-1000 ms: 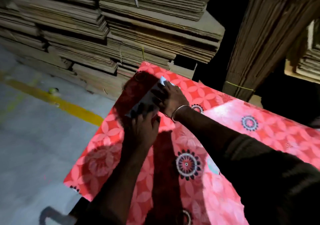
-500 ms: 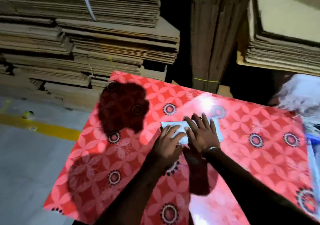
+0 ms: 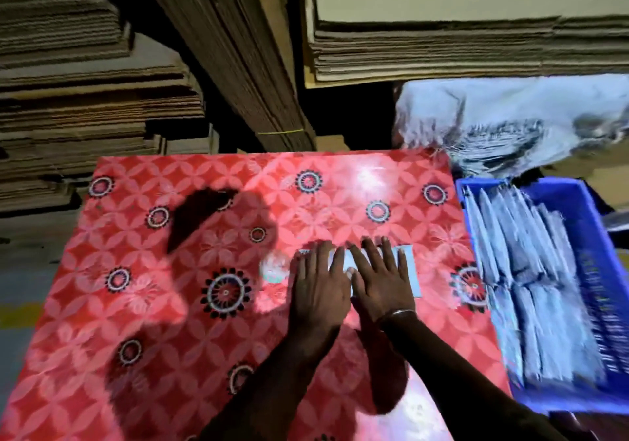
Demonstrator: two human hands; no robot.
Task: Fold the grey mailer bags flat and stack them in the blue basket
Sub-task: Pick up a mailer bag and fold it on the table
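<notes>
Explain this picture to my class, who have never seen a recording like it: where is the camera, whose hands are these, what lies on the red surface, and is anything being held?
The camera is worn on a person's head and looks forward and down, so you see their own two bare hands; there is no machine. The left hand and the right hand, which has a bangle at its wrist, lie side by side with straight fingers, pressing a folded grey mailer bag flat on the table's red flowered cloth. Nothing is gripped, only pressed. To the right stands the blue basket, already holding rows of folded bags. Behind it lies a heap of unfolded bags, and stacks of flat cardboard fill the background.
</notes>
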